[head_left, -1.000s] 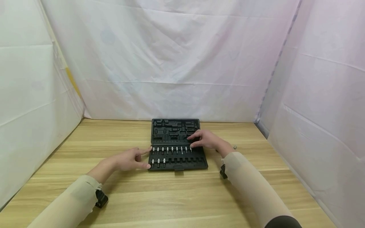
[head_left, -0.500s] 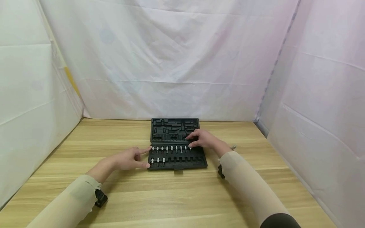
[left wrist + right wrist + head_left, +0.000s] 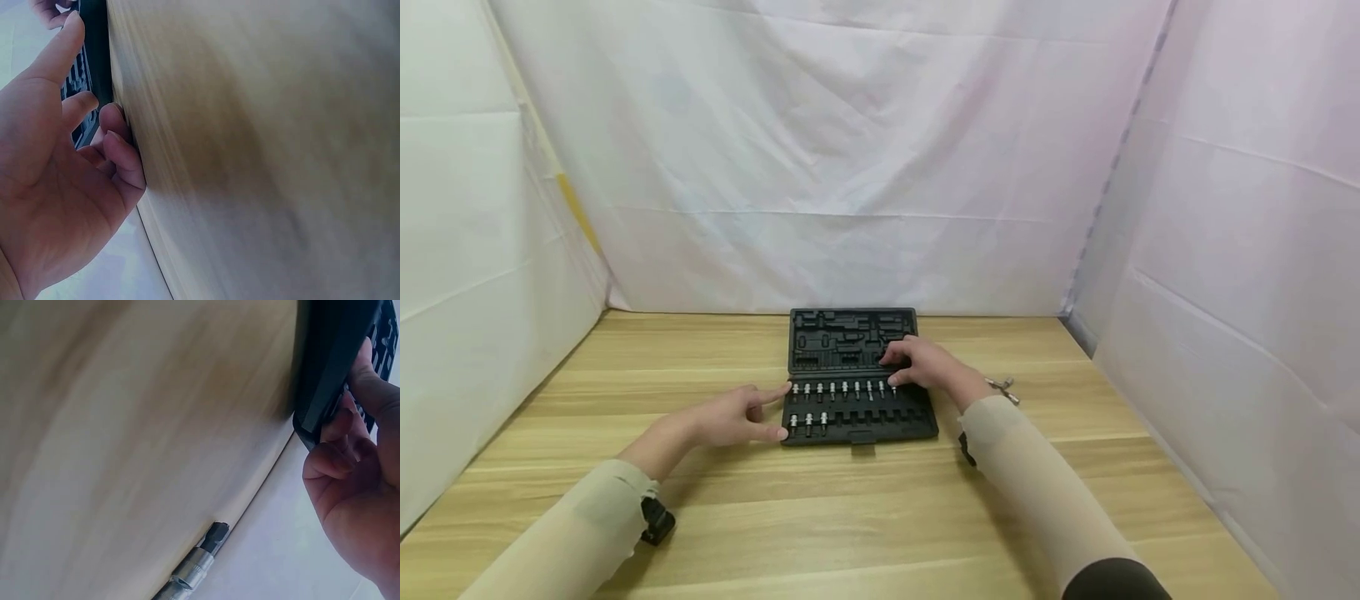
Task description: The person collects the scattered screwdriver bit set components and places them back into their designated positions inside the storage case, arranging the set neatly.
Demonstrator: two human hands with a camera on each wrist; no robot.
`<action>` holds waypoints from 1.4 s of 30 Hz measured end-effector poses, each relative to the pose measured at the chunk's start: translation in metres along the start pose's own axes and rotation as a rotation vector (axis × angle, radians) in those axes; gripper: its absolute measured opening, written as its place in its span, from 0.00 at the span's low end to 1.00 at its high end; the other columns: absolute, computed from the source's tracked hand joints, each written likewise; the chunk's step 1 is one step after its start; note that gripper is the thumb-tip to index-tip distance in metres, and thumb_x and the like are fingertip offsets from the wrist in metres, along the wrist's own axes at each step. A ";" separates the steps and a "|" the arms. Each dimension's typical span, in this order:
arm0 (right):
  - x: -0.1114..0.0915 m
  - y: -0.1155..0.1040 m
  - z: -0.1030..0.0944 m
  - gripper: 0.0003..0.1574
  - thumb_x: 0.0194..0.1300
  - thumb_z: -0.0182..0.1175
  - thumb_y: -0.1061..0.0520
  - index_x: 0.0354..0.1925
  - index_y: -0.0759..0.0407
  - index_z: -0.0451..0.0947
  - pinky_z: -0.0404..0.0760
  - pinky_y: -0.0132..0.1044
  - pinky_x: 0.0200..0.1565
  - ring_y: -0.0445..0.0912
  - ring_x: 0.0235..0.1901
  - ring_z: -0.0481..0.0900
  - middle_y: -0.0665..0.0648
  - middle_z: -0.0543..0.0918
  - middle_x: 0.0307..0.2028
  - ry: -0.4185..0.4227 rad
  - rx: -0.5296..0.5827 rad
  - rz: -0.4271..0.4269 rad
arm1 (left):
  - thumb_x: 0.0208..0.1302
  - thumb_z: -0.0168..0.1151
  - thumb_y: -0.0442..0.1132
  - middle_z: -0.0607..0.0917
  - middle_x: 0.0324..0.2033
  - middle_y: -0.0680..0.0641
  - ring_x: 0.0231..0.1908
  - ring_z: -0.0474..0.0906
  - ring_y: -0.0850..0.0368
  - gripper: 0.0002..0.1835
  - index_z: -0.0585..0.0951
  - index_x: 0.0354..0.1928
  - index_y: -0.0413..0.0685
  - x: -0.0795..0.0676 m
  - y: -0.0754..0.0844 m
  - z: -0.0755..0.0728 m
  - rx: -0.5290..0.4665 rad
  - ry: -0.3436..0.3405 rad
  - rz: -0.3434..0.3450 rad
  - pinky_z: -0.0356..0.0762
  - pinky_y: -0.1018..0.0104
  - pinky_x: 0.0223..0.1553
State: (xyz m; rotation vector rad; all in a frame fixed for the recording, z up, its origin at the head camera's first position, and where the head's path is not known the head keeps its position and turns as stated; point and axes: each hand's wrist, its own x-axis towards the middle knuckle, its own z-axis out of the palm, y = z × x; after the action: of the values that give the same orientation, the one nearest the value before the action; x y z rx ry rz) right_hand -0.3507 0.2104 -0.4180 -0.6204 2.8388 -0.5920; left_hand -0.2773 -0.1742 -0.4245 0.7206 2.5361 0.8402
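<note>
A black moulded socket case (image 3: 887, 434) lies unfolded on the wooden table. Its near half holds a full-width row of silver bit sockets (image 3: 846, 388), with three more bit sockets (image 3: 808, 422) at the front left. My left hand (image 3: 730, 417) touches the case's left edge with straight thumb and index finger; its other fingers curl, as the left wrist view shows. Over the right end of the back row is my right hand (image 3: 925, 367). Its thumb rests at the last bit socket (image 3: 894, 390), index finger apart from it. The right wrist view hides the thumb's contact.
Loose bit sockets (image 3: 1003, 388) lie right of the case, partly behind my right forearm; one bit socket (image 3: 192, 567) shows in the right wrist view. The lid half (image 3: 850, 320) has moulded recesses. White sheets (image 3: 850, 150) enclose the table at the back and sides.
The head view has shifted a little to the right. My right forearm has moved slightly left, uncovering more of the loose bit sockets. Both hands keep their places at the case.
</note>
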 end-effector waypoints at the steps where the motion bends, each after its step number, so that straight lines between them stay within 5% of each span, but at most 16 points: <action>1: 0.000 -0.001 0.000 0.20 0.75 0.72 0.51 0.62 0.49 0.85 0.79 0.56 0.68 0.55 0.64 0.79 0.58 0.80 0.61 -0.001 -0.008 0.000 | 0.71 0.74 0.60 0.76 0.41 0.45 0.38 0.70 0.53 0.50 0.61 0.88 0.56 0.000 0.000 0.000 0.001 0.000 0.001 0.73 0.61 0.39; 19: -0.002 -0.017 0.000 0.18 0.78 0.68 0.51 0.62 0.46 0.79 0.81 0.55 0.66 0.57 0.66 0.79 0.62 0.74 0.65 -0.040 -0.049 0.060 | 0.71 0.74 0.59 0.75 0.41 0.45 0.38 0.70 0.53 0.51 0.60 0.88 0.55 -0.002 0.004 -0.002 0.010 -0.001 -0.002 0.73 0.61 0.38; 28: -0.003 -0.021 0.002 0.18 0.79 0.67 0.51 0.61 0.45 0.76 0.82 0.51 0.56 0.58 0.58 0.82 0.64 0.73 0.63 -0.054 -0.115 0.050 | 0.71 0.74 0.59 0.75 0.40 0.45 0.38 0.69 0.53 0.51 0.60 0.88 0.55 -0.002 0.003 0.000 0.009 -0.003 -0.005 0.72 0.62 0.38; 42: -0.005 -0.009 0.002 0.21 0.77 0.70 0.49 0.64 0.46 0.81 0.80 0.56 0.68 0.56 0.65 0.79 0.60 0.77 0.63 -0.026 -0.027 0.041 | 0.71 0.75 0.59 0.75 0.39 0.46 0.37 0.69 0.54 0.51 0.61 0.87 0.55 0.000 0.002 -0.001 0.021 0.001 0.012 0.72 0.63 0.37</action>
State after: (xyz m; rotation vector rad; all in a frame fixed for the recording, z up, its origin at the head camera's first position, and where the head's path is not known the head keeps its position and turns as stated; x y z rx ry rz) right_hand -0.3425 0.2043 -0.4151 -0.5688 2.8328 -0.5356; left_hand -0.2768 -0.1732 -0.4224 0.7428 2.5473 0.8186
